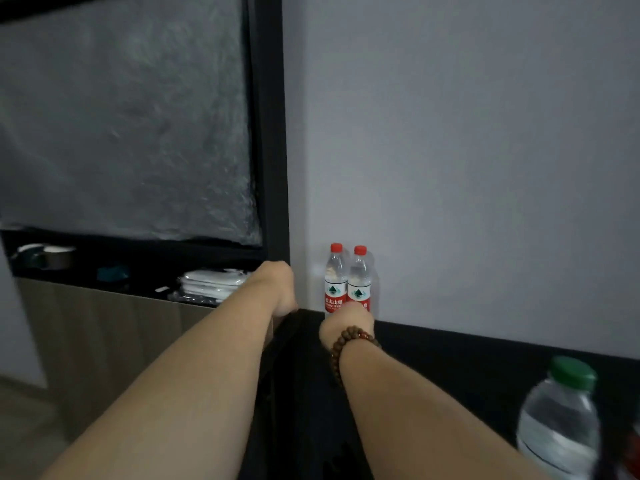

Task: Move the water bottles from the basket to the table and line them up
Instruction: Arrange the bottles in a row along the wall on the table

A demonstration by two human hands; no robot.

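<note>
Two red-capped water bottles stand upright side by side against the grey wall at the back of the black table (450, 358): the left bottle (334, 277) and the right bottle (360, 280), which touch. My right hand (346, 322), with a bead bracelet on the wrist, is at their bases and wraps the foot of the right bottle; its fingers are mostly hidden. My left hand (277, 287) is curled into a fist at the table's far left corner, with nothing visible in it. A green-capped bottle (559, 422) stands near me at the lower right. No basket is in view.
A black-framed dark panel (270, 133) rises left of the bottles. Below it, a low shelf holds folded white packets (214, 284) and dark round items (45, 256). A wooden cabinet front (104, 334) lies under my left arm.
</note>
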